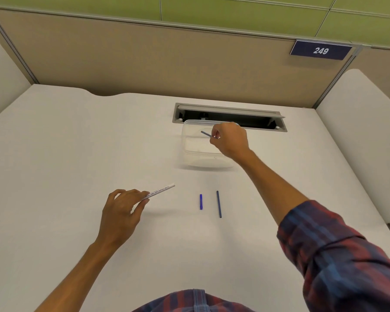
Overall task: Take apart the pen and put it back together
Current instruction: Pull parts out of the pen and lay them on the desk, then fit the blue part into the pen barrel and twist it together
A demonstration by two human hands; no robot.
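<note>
My left hand [122, 212] pinches one end of the white pen barrel [161, 191] with printed text, holding it just above the desk, its free end pointing up and right. My right hand [229, 140] reaches far forward over a clear plastic container [190, 143] and pinches a thin blue pen part [206, 134] that sticks out to the left of its fingers. On the desk between my arms lie a short blue cap [201, 202] and, to its right, a longer dark blue ink tube [219, 204], side by side and apart.
The white desk [77, 143] is enclosed by tan partition walls. A grey open cable tray slot [230, 117] runs behind the container. A blue sign reading 249 [320, 50] hangs at the upper right. White side panels stand at both edges.
</note>
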